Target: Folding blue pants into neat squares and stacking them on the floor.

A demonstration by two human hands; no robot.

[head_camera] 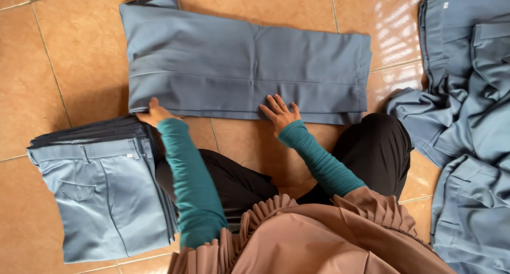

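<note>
Nearest the camera sits the person, brown pleated top and black trousers, with teal sleeves reaching out over the tiled floor (249,141). Just left of the person's knees lies a neat stack of folded trousers (103,191), grey-blue, waistbands toward the far side.

Beyond the knees, the pair of trousers (244,67) being folded lies flat across the floor, legs laid one on the other, waist end to the left above the stack and hems to the right. Both hands rest on its near edge. The left hand (154,113) presses the near left corner, fingers curled down on the cloth, not clearly pinching it. The right hand (280,113) lies flat near the middle of that edge, fingers spread wide, gripping nothing.

To fold well from here, I judge the near edges should be kept lined up and the cloth smoothed flat outward from the middle crease, so no wrinkle gets trapped; the fold line ought to sit square to the long edges so the result matches the stack.

Right of the spread trousers, a loose heap of unfolded trousers (467,114) sprawls along the floor.
</note>
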